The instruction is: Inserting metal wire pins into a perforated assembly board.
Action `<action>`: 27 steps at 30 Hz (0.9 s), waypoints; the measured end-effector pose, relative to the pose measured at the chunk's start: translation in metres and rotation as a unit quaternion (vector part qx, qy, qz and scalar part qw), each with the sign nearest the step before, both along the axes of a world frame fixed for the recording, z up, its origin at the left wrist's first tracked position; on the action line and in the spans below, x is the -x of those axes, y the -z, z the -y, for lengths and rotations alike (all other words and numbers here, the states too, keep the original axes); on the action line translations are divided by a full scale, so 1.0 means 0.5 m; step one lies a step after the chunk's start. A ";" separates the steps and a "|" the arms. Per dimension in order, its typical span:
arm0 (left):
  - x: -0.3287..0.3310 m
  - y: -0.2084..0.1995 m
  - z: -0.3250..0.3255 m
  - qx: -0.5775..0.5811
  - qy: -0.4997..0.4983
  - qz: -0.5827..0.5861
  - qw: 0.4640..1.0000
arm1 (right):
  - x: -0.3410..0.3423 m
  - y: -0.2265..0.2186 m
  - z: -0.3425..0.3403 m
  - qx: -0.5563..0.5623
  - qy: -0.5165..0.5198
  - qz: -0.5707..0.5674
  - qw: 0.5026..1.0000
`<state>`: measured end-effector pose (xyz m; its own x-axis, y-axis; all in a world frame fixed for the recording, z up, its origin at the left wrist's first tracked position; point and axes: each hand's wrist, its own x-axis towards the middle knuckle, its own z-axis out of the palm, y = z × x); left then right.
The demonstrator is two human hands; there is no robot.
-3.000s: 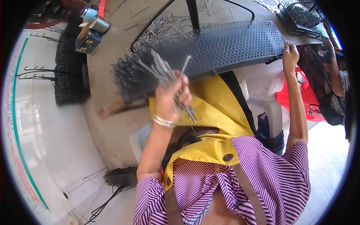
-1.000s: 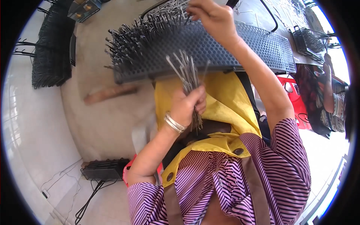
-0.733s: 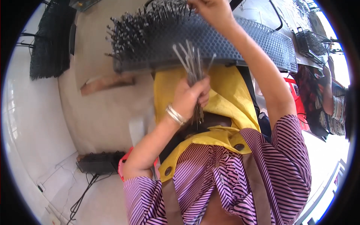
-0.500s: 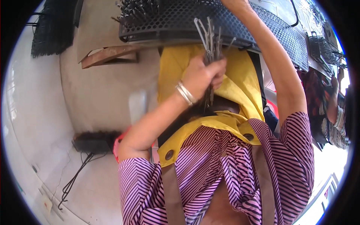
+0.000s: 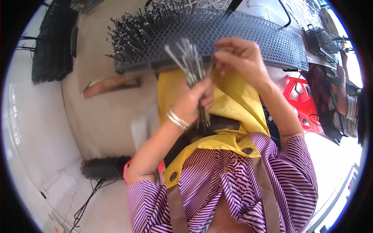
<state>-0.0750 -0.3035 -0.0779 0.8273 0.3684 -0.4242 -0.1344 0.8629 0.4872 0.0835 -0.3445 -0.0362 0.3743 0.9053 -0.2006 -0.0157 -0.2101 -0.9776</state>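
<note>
My left hand is closed round a bundle of thin metal rods, whose tops fan out above the fist and whose lower ends stick out beneath it. Just to the right, my right hand has thumb and forefinger pinched together. A single thin rod seems to run down from that pinch toward the bundle, though motion blurs it. Beyond both hands lies a black perforated metal rack. Many dark rods stand upright in the holes of its left part, and bare holes show along its right part.
A yellow apron covers my lap. To the left are a wooden piece and a black rack packed with dark pieces. A red plastic stool stands at right, beside another person's striped sleeve. Loose metal rods lie behind the rack.
My right hand has come back from the rack's far side to beside the bundle. My left hand, still gripping the rods, has shifted slightly left and lower; more of the rack now shows.
</note>
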 end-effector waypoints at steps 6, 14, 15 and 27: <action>0.007 -0.007 0.002 -0.007 -0.010 0.016 1.000 | 0.008 -0.002 -0.006 0.014 0.062 -0.188 0.980; 0.007 0.002 -0.005 0.006 -0.020 0.002 1.000 | -0.064 -0.018 -0.094 -0.200 0.195 0.107 0.954; 0.007 0.003 -0.006 0.011 -0.019 -0.005 1.000 | -0.067 -0.011 -0.115 -0.245 0.197 0.138 0.939; 0.002 -0.001 -0.006 -0.026 -0.016 -0.021 0.999 | -0.070 -0.009 -0.198 -0.371 0.098 0.489 0.784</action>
<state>-0.0760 -0.3007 -0.0774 0.7964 0.4166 -0.4383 -0.1392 0.8316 0.5376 0.1186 -0.2454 -0.0319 0.1674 0.5437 0.8224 0.8557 0.3342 -0.3951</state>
